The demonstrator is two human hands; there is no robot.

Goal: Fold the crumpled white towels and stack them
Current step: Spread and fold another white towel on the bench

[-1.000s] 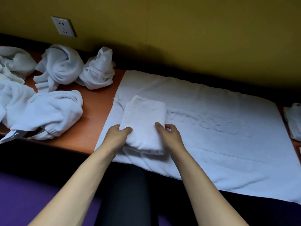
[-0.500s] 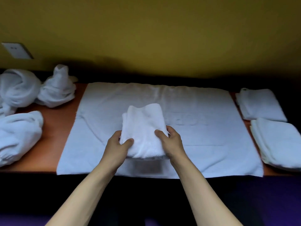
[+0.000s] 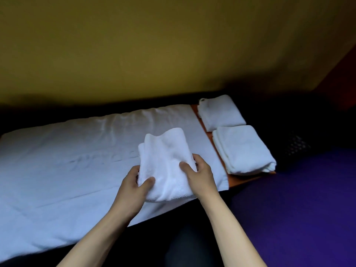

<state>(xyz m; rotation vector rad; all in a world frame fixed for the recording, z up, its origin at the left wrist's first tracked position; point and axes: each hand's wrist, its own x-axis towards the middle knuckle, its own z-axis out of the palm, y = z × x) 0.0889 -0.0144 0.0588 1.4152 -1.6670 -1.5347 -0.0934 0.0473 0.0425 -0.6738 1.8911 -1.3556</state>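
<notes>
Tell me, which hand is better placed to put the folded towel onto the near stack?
Probably the right hand: it grips the folded towel on the side nearer the near stack.

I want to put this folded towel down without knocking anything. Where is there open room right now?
Free: the big flat towel left of both hands, open to the wall. Crowded: the right end, where the far folded towel and near folded pile cover the wood, with only a thin strip of table beside them. The left hand and right hand hold the folded towel.
</notes>
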